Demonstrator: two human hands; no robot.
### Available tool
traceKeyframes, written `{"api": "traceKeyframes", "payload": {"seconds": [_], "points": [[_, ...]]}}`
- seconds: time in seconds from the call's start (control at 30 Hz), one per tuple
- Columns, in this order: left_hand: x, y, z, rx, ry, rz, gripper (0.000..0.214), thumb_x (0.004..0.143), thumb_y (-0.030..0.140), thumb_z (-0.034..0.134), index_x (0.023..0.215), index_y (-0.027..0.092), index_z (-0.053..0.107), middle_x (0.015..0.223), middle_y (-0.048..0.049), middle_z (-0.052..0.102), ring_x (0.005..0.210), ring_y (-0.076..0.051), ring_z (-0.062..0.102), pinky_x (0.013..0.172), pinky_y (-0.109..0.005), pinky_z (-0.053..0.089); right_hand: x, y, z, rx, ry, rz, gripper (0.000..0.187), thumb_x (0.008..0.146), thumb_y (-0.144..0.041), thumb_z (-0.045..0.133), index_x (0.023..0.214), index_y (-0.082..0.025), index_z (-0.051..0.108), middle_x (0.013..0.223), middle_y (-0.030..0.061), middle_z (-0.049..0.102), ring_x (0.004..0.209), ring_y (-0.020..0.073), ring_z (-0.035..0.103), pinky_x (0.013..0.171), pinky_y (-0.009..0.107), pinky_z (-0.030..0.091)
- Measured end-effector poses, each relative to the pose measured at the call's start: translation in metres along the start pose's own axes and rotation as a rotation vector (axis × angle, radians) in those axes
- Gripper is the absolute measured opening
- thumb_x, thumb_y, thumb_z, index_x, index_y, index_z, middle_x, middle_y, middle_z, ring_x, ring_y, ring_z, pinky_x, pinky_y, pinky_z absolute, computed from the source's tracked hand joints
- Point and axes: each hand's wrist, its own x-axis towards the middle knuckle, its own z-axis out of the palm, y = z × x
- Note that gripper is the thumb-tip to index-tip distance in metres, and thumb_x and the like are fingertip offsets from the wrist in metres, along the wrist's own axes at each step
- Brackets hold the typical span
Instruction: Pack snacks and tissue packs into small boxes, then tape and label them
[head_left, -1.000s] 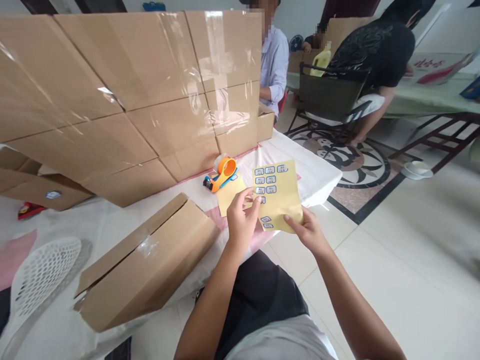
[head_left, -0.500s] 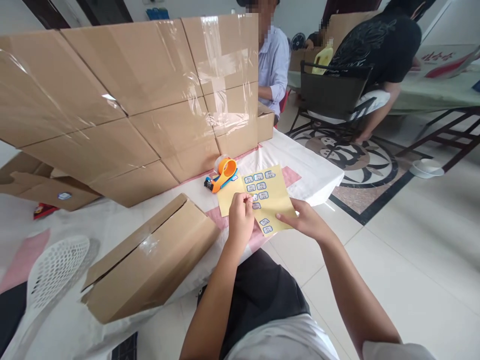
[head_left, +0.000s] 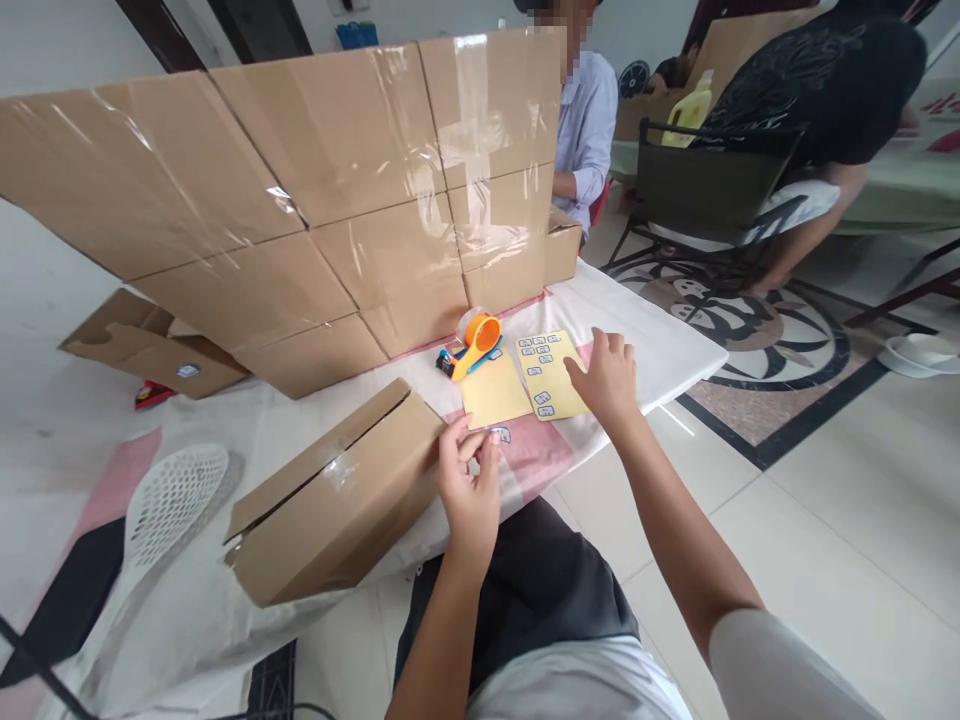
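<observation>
My left hand (head_left: 466, 480) pinches a small blue-and-white sticker (head_left: 501, 435) at its fingertips, close to the right end of a taped cardboard box (head_left: 337, 500) lying on the white table (head_left: 660, 345). My right hand (head_left: 609, 378) rests with fingers spread on the right edge of a yellow sticker sheet (head_left: 546, 372), which lies flat on the table. A second, blank yellow sheet (head_left: 491, 398) lies beside it to the left.
An orange tape dispenser (head_left: 472, 347) sits behind the sheets. A wall of taped cardboard boxes (head_left: 315, 210) stands at the back. A white perforated plastic piece (head_left: 169, 495) lies at the left. Two people sit beyond the table, one on a black chair (head_left: 705, 185).
The sticker sheet has gone down from my hands onto the table. My left hand peeled one sticker off and has drawn back toward the box with it. The view has shifted left.
</observation>
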Motion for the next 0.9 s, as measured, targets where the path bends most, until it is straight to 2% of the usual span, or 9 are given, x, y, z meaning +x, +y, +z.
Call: {"api": "traceKeyframes", "payload": {"seconds": [0.07,0.13,0.23,0.37,0.47,0.57,0.67,0.73,0.9], "points": [[-0.007,0.004,-0.012,0.09,0.003,0.041,0.021,0.095,0.036,0.068,0.107,0.019,0.068,0.089,-0.0068,0.078,0.069,-0.014,0.071,0.066,-0.027,0.058,-0.035,-0.018,-0.009,0.145,-0.106,-0.281,0.034,0.091,-0.038,0.068,0.12,-0.019,0.067,0.123,0.017,0.068,0.118,0.0359,0.062,0.097,0.052,0.051],[-0.015,0.009,-0.022,0.154,-0.011,0.117,0.011,0.095,0.03,0.068,0.097,0.02,0.072,0.087,-0.0048,0.078,0.067,-0.014,0.07,0.064,-0.026,0.056,-0.074,-0.037,-0.017,0.354,-0.39,-0.49,0.023,0.096,-0.039,0.067,0.114,-0.024,0.07,0.111,0.0103,0.072,0.104,0.0276,0.067,0.085,0.04,0.054],[-0.024,0.02,-0.035,0.191,-0.022,0.198,0.006,0.095,0.024,0.067,0.094,0.022,0.073,0.1,-0.0061,0.08,0.077,-0.015,0.072,0.065,-0.027,0.056,-0.114,-0.062,-0.018,0.515,-0.502,-0.642,0.009,0.099,-0.027,0.066,0.107,-0.024,0.07,0.096,0.0051,0.073,0.09,0.0206,0.067,0.078,0.033,0.052],[-0.025,0.042,-0.062,0.397,0.04,0.327,0.015,0.095,0.022,0.067,0.109,0.024,0.074,0.121,-0.0097,0.077,0.092,-0.019,0.074,0.073,-0.03,0.059,-0.11,-0.079,0.0,0.546,-0.473,-0.713,0.011,0.101,-0.019,0.058,0.096,-0.022,0.067,0.085,0.0028,0.067,0.079,0.0176,0.061,0.072,0.031,0.046],[-0.005,0.057,-0.104,0.843,0.12,0.565,0.059,0.087,0.033,0.078,0.143,0.027,0.061,0.145,-0.0148,0.065,0.134,-0.035,0.061,0.108,-0.052,0.052,-0.08,-0.077,0.02,0.536,-0.489,-0.63,0.015,0.1,-0.02,0.053,0.087,-0.021,0.06,0.08,0.0008,0.063,0.072,0.0155,0.056,0.068,0.029,0.042],[0.035,0.063,-0.157,1.293,-0.106,0.488,0.085,0.083,0.055,0.077,0.158,0.028,0.046,0.17,-0.014,0.033,0.158,-0.05,0.024,0.122,-0.075,0.024,-0.053,-0.068,0.042,0.547,-0.554,-0.528,0.017,0.1,-0.022,0.048,0.083,-0.022,0.051,0.075,-0.0023,0.054,0.067,0.0144,0.05,0.066,0.028,0.038],[0.073,0.061,-0.2,1.368,-0.553,0.408,0.09,0.088,0.065,0.064,0.165,0.033,0.031,0.169,-0.0095,0.038,0.154,-0.046,0.035,0.12,-0.069,0.032,-0.04,-0.061,0.062,0.626,-0.685,-0.546,0.016,0.101,-0.023,0.043,0.085,-0.023,0.046,0.078,-0.0021,0.051,0.07,0.0147,0.049,0.069,0.028,0.039],[0.087,0.059,-0.218,1.349,-0.741,0.431,0.09,0.089,0.066,0.06,0.166,0.038,0.024,0.169,-0.0058,0.039,0.153,-0.041,0.041,0.122,-0.062,0.034,-0.039,-0.058,0.072,0.649,-0.772,-0.581,0.017,0.103,-0.024,0.042,0.087,-0.022,0.046,0.083,-0.0009,0.053,0.075,0.0155,0.05,0.073,0.029,0.04],[0.078,0.065,-0.227,1.355,-0.818,0.511,0.087,0.091,0.063,0.058,0.167,0.041,0.02,0.171,-0.004,0.034,0.155,-0.039,0.037,0.124,-0.059,0.032,-0.047,-0.05,0.083,0.712,-0.987,-0.629,0.018,0.107,-0.026,0.042,0.092,-0.022,0.052,0.091,0.0002,0.059,0.086,0.0159,0.055,0.079,0.028,0.041]]}}
